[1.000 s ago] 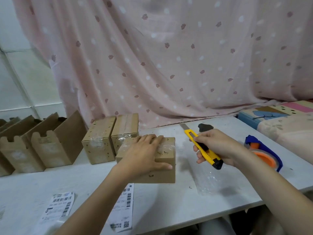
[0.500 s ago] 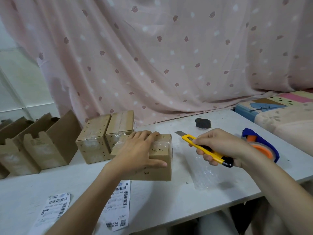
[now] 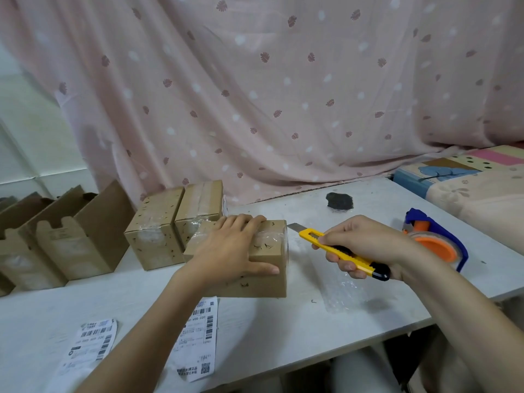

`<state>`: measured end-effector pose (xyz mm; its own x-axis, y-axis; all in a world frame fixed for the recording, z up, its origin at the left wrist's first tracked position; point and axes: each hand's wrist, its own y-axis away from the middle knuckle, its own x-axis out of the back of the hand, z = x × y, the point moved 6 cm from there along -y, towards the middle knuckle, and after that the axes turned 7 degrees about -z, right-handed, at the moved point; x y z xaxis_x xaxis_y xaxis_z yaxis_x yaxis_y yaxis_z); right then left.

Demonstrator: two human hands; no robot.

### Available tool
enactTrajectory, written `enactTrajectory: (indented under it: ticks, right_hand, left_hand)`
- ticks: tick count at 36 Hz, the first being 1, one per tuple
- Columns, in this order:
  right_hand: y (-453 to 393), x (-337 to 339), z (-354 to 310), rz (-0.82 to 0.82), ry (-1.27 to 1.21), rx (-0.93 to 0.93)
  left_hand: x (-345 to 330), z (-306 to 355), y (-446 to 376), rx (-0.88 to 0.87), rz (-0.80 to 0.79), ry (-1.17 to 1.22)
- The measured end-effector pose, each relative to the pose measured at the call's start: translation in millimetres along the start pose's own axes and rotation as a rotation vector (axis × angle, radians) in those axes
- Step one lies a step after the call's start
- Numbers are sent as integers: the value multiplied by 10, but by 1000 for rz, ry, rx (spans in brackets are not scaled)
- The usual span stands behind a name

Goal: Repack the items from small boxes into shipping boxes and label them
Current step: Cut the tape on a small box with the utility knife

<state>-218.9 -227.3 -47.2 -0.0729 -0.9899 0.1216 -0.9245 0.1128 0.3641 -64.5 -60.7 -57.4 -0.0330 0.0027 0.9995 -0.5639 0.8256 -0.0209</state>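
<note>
A small taped cardboard box [image 3: 269,279] lies on the white table [image 3: 283,330]. My left hand [image 3: 232,251] rests flat on its top, fingers over the far edge and thumb along the near edge. My right hand [image 3: 365,245] grips a yellow utility knife [image 3: 337,252] with its blade out, the tip close to the box's right end. Two more taped boxes [image 3: 175,222] stand upright behind it. Open empty shipping boxes [image 3: 73,234] stand in a row at the left. Two shipping labels [image 3: 198,336] lie near the front edge.
A blue and orange tape dispenser [image 3: 433,239] sits at the right. Clear plastic wrap [image 3: 337,290] lies beside the box. A dark lump [image 3: 339,200] lies at the back. A pink curtain [image 3: 269,95] hangs behind; a patterned cushion [image 3: 467,182] lies far right.
My right hand has tilted the knife down and carried its blade left, close to the box's right end. My left hand stays on the box.
</note>
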Motion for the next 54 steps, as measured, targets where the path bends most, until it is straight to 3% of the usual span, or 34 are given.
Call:
enactTrajectory:
  ticks: [13, 43, 54]
  right_hand:
    - [38, -13, -48, -8, 29, 8]
    - [39, -31, -34, -21, 7, -2]
    - [-41, -78, -40, -5, 7, 10]
  left_hand:
    - [46, 29, 93, 31, -31, -11]
    - [-72, 74, 223, 30, 182, -16]
    - [-127, 51, 200, 26, 167, -17]
